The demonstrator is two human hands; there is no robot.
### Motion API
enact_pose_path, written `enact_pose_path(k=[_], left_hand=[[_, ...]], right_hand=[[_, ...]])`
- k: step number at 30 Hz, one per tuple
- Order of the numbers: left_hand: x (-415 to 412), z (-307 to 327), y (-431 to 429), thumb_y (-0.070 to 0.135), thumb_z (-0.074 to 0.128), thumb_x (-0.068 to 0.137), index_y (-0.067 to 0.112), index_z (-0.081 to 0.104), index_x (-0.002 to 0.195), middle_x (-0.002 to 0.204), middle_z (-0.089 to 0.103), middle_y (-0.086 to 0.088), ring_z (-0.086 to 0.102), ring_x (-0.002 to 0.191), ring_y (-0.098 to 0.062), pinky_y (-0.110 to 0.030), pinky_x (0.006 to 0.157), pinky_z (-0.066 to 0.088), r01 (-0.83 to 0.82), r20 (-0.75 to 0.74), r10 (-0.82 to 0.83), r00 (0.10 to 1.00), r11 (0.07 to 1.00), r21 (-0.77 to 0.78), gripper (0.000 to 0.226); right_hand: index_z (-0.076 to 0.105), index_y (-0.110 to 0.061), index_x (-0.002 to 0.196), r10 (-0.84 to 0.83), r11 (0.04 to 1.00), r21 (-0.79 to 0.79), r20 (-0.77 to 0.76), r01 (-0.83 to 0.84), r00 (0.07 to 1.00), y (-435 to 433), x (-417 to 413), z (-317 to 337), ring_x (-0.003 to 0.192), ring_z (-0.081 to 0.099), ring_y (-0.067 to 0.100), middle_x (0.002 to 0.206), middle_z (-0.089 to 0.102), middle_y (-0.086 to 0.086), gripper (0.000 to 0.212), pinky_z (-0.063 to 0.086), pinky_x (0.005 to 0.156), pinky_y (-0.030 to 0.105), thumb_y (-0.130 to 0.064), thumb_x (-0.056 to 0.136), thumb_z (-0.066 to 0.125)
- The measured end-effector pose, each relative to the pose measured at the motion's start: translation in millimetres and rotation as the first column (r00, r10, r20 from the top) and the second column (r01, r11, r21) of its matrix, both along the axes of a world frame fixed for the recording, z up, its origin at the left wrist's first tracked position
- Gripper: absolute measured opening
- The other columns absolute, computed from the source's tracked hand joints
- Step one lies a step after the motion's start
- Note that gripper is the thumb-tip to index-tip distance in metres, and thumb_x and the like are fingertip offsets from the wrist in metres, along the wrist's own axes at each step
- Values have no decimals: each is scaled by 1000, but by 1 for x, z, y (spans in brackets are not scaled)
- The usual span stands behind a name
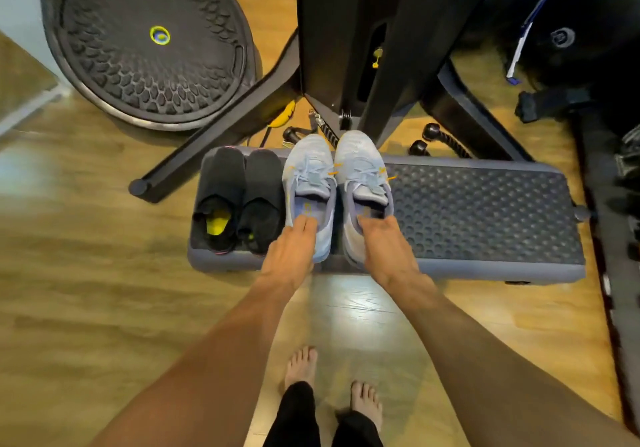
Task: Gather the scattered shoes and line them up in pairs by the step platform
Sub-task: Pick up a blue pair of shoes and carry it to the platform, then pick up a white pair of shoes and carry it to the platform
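Observation:
A grey step platform with a dimpled black top lies across the floor. Two black slip-on shoes stand side by side on its left end, toes pointing away from me. To their right stand two light blue sneakers with orange lace tips, the left one and the right one, also toes away. My left hand grips the heel of the left sneaker, fingers reaching into its opening. My right hand grips the heel of the right sneaker the same way.
A black weight machine frame rises right behind the platform, its legs spreading left and right. A round black balance trainer leans at the back left. Rope handles lie behind the platform. My bare feet stand on the wooden floor.

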State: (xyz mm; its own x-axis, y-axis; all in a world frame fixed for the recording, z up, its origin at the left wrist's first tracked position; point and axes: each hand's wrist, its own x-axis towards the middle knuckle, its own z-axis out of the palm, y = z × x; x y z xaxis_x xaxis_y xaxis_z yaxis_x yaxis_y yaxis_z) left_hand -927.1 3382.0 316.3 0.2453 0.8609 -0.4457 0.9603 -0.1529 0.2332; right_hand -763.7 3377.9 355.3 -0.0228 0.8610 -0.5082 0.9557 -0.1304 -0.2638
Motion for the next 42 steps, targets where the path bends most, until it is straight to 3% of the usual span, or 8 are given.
enact_pose_path(k=[10, 14, 18, 23, 30, 33, 36, 42], left_hand=[[13, -46, 12, 3, 52, 89, 10, 40, 126, 129, 40, -10, 51, 115, -37, -46, 83, 46, -1, -55, -8, 998, 988, -154, 40], [13, -41, 18, 15, 55, 90, 11, 45, 126, 131, 44, -11, 51, 116, -40, -46, 90, 43, -55, 12, 60, 998, 964, -259, 38], [9, -16, 22, 20, 55, 90, 16, 55, 119, 128, 53, -10, 54, 114, -37, -42, 89, 45, -110, 89, 132, 987, 970, -217, 29], [28, 67, 52, 22, 53, 93, 20, 59, 117, 124, 59, -7, 56, 110, -29, -39, 88, 46, -220, 368, 223, 903, 974, -49, 25], [62, 247, 62, 24, 50, 94, 20, 61, 110, 106, 59, 0, 58, 99, -19, -34, 87, 45, -198, 693, 3, 721, 959, 202, 20], [80, 330, 44, 26, 48, 95, 25, 62, 109, 107, 59, 4, 56, 97, -9, -21, 86, 42, -193, 795, -76, 601, 952, 237, 20], [101, 411, 21, 28, 44, 97, 27, 62, 110, 108, 61, 5, 52, 89, 4, -1, 76, 34, -173, 853, -161, 497, 944, 280, 22], [153, 545, -75, 37, 39, 94, 30, 63, 107, 104, 61, 20, 56, 106, -5, -39, 99, 45, -38, 937, -292, 191, 952, 304, 28]], right_hand=[[49, -8, 122, 29, 995, -99, 146, -15, 989, 7, -19, -72, 126, 35, 28, 120, 53, 11, 43, 48, 82, 40, 10, 83, 46], [46, -6, 124, 60, 985, -170, 139, -36, 988, 6, -20, -77, 126, 37, 28, 122, 53, 11, 44, 47, 84, 38, 9, 83, 49], [45, -10, 127, -27, 996, -82, 65, 33, 997, 9, -14, -49, 122, 40, 33, 127, 48, 12, 40, 45, 86, 43, -1, 88, 49], [48, -12, 136, -259, 946, 152, -174, 286, 950, 32, 0, 40, 119, 49, 33, 128, 53, 14, 43, 43, 95, 40, -17, 93, 52], [56, -18, 130, -344, 660, 371, -625, 654, 701, 13, 22, 232, 104, 59, 11, 116, 64, 0, 35, 42, 90, 24, -26, 97, 49], [58, -22, 128, -303, 520, 343, -782, 782, 544, -21, 34, 309, 106, 58, 4, 118, 63, -7, 33, 48, 95, 34, -28, 97, 48], [60, -23, 124, -242, 403, 362, -843, 840, 480, -61, 53, 380, 113, 56, 5, 122, 62, -8, 35, 46, 100, 43, -35, 94, 46], [63, -35, 105, -35, 142, 396, -914, 907, 405, -190, 98, 493, 107, 60, 8, 110, 66, -6, 28, 51, 91, 34, -43, 87, 42]])
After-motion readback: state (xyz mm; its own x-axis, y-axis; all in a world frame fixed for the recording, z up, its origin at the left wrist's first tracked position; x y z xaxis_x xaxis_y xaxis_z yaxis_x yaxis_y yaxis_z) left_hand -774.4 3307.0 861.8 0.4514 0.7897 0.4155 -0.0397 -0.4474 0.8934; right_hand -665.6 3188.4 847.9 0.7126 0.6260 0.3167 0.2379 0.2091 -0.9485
